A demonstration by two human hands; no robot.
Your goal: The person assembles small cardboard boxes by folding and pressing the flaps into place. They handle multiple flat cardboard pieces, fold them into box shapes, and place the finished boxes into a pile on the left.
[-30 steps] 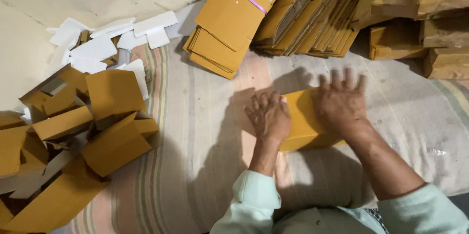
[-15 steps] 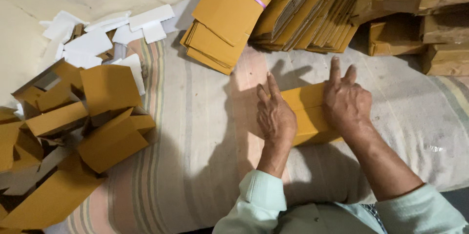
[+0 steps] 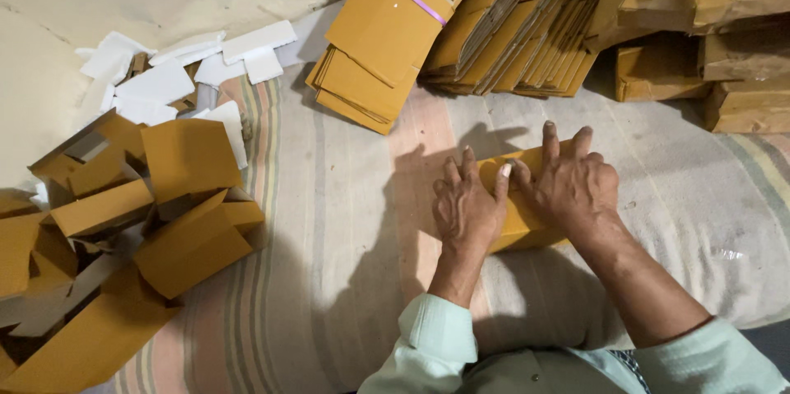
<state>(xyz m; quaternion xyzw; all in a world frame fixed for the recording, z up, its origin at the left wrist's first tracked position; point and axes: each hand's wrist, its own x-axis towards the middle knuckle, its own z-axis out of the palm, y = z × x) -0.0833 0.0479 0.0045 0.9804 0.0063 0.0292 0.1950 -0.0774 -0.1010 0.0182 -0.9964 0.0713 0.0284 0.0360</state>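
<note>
Two hands pressing a flat cardboard piece on a striped cloth.

The yellow-brown cardboard piece (image 3: 527, 221) lies on the striped cloth (image 3: 346, 221), mostly covered by both hands. The left hand (image 3: 467, 206) rests flat on its left part, fingers spread and gripping nothing; the right hand (image 3: 572, 184) presses flat beside it, fingers slightly apart. Beyond them lies a tied bundle of flat cardboard (image 3: 387, 27); folded boxes (image 3: 164, 205) pile at far left, near white card scraps (image 3: 181, 73).
</note>
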